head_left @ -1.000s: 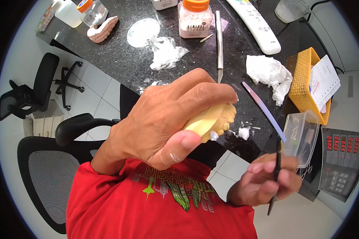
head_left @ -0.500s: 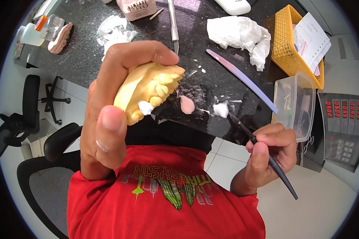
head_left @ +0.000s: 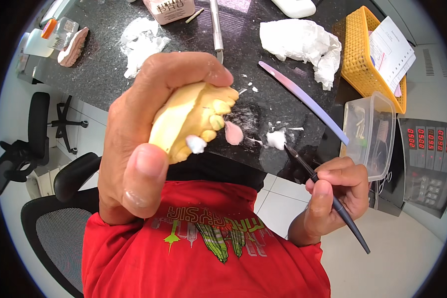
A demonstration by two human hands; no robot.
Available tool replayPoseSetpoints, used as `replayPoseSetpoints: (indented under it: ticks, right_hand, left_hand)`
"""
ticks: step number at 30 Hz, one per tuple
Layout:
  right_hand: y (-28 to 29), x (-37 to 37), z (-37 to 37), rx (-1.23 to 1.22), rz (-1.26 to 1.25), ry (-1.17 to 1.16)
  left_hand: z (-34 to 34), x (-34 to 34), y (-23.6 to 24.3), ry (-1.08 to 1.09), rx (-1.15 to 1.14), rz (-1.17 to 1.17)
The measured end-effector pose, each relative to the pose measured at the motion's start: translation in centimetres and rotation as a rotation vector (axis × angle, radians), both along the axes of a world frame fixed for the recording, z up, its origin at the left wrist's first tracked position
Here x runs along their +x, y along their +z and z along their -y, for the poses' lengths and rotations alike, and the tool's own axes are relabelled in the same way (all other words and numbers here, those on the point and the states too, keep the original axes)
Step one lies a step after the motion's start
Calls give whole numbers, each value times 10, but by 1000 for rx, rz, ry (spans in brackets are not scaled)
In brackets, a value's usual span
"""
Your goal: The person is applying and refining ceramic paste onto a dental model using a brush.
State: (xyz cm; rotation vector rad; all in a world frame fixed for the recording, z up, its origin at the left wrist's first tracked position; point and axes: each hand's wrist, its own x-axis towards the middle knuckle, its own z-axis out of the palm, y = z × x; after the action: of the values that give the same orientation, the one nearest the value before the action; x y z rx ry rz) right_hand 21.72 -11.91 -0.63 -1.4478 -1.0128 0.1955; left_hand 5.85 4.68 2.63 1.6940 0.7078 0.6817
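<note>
Your left hand (head_left: 144,144) is raised close to the camera, above the edge of the black stone counter (head_left: 104,64). Its fingers curl over the top of a yellow dental cast (head_left: 191,121) and the thumb presses from below, so the cast is gripped firmly, teeth facing right. A small white dab (head_left: 196,144) sits on the front teeth.

Your right hand (head_left: 335,193) is lower, off the counter edge, over your red shirt (head_left: 203,243). Thumb and forefinger pinch a thin dark brush (head_left: 328,198) like a pen; the remaining fingers are folded in. The brush tip points up-left toward a white blob (head_left: 276,139) on the counter; contact appears likely, but I cannot confirm it. A pink blob (head_left: 233,133) lies just beside the cast.

Nearby: a long lilac file (head_left: 303,99), a clear plastic tub (head_left: 370,134), a yellow basket (head_left: 365,54), and crumpled tissue (head_left: 303,44).
</note>
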Motion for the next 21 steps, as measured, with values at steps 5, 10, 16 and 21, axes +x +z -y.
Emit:
replayPoseSetpoints:
  ticks: [5, 10, 16, 21]
  right_hand:
    - [0, 0, 0, 20, 47, 55]
    - [-2, -4, 3, 259, 33, 163]
    - [6, -23, -26, 369, 169, 244]
    - [-4, -28, -36, 413, 98, 251]
  left_hand:
    - [-5, -3, -3, -119, 34, 51]
    - [-16, -5, -16, -200, 315, 86]
    - [-16, -5, -21, -193, 438, 107]
    - [-17, -7, -19, -194, 424, 81]
